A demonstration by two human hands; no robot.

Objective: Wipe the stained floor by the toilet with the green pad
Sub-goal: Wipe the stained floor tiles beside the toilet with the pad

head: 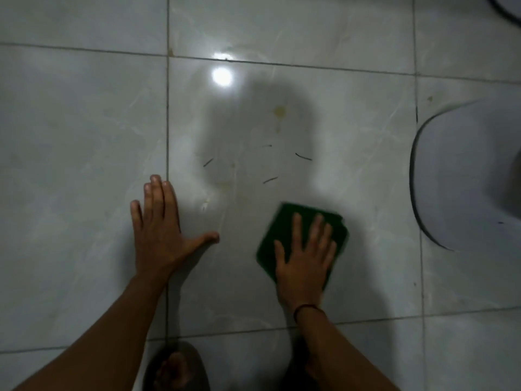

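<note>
A green pad point(290, 221) lies flat on the pale tiled floor point(84, 131), right of centre. My right hand point(306, 258) presses down on it with fingers spread, covering its near half. My left hand point(158, 230) rests flat on the floor to the left, fingers apart, holding nothing. A yellowish stain point(279, 111) marks the tile well beyond the pad. Several short dark streaks point(303, 156) lie between the stain and the pad. The white toilet base point(465, 176) curves in from the right edge.
A light reflection point(222, 76) glares on the glossy tile ahead. My foot in a dark sandal point(174, 368) shows at the bottom edge. Another white curved object point(507, 7) sits in the top right corner. Dark grout lines cross the floor.
</note>
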